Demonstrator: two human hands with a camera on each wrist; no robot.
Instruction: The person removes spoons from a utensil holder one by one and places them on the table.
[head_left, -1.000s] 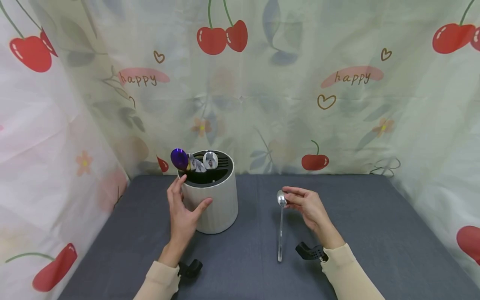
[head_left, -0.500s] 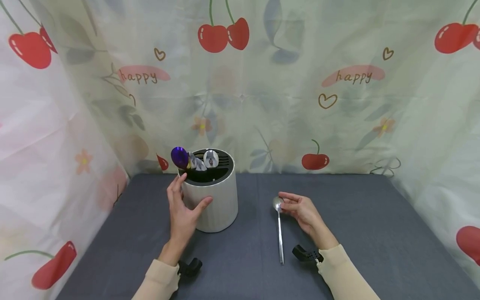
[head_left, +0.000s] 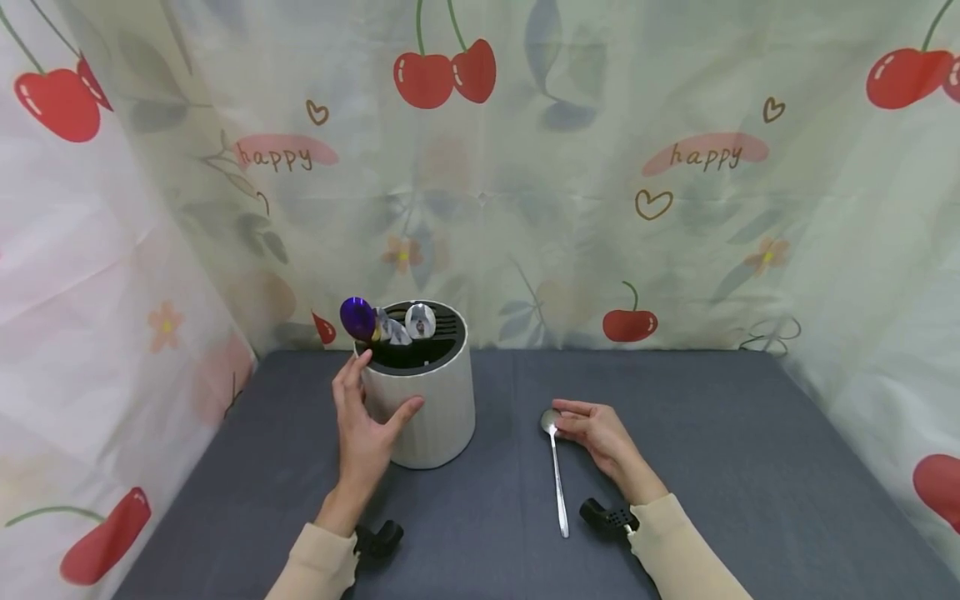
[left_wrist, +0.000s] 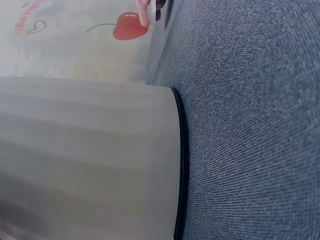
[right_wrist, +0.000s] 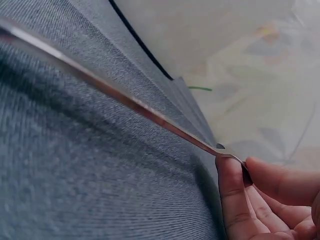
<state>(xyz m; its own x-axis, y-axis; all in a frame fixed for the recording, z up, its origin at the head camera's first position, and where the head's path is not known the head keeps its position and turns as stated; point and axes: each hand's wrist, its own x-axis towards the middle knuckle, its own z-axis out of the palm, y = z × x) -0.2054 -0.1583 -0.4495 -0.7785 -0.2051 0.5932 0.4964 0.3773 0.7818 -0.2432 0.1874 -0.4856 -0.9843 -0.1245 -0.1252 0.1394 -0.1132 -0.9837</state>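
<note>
My right hand [head_left: 600,437] pinches a long-handled metal spoon [head_left: 558,483] by its bowl between thumb and fingers. In the right wrist view the spoon handle [right_wrist: 140,107] slants up and away to the left above the cloth, casting a shadow on it. On the left stands a white, ribbed cutlery holder [head_left: 431,417] with a dark slotted top. My left hand [head_left: 363,437] grips its near left side, thumb on the front wall and a fingertip at the rim. A purple spoon [head_left: 357,318] and a silver spoon [head_left: 421,321] stick up from the holder, bowls upward.
A dark grey cloth [head_left: 495,533] covers the table. Behind it hangs a curtain [head_left: 525,167] printed with cherries, and a similar curtain closes each side. Between the two silver and purple bowls, another shiny utensil [head_left: 393,327] leans in the holder.
My right hand has moved toward me and slightly left with the spoon, whose handle end now points more to the right. The left hand and the cutlery holder have stayed put.
</note>
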